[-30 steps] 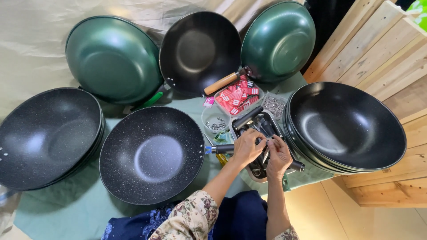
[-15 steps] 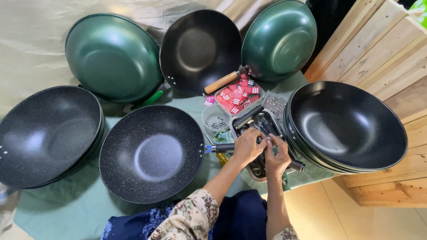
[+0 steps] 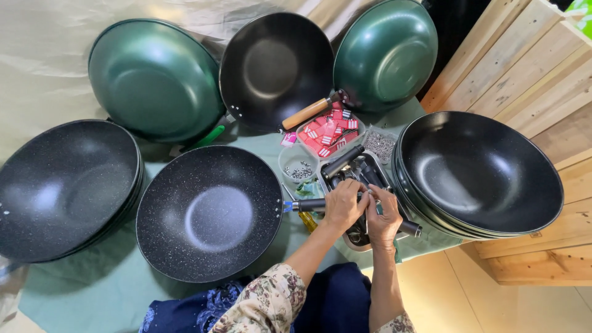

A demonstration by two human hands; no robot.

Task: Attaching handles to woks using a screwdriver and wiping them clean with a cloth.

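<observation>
A black speckled wok lies in front of me on a green cloth. Its black handle points right, and my left hand is closed around the handle's end. My right hand is right beside it, fingertips pinched on a small metal part at the handle's end; the part is too small to name. Both hands hover over a metal tray holding several loose black handles. A yellow-handled tool lies under my left wrist.
More woks ring the cloth: a black stack at left, a green one, a black one with a wooden handle, another green one, and a black stack at right. A cup of screws, a red-packet tray and wooden pallets sit nearby.
My hands stay over the tray at the handle's end. The right fingers have shifted slightly toward the left hand; the woks have not moved.
</observation>
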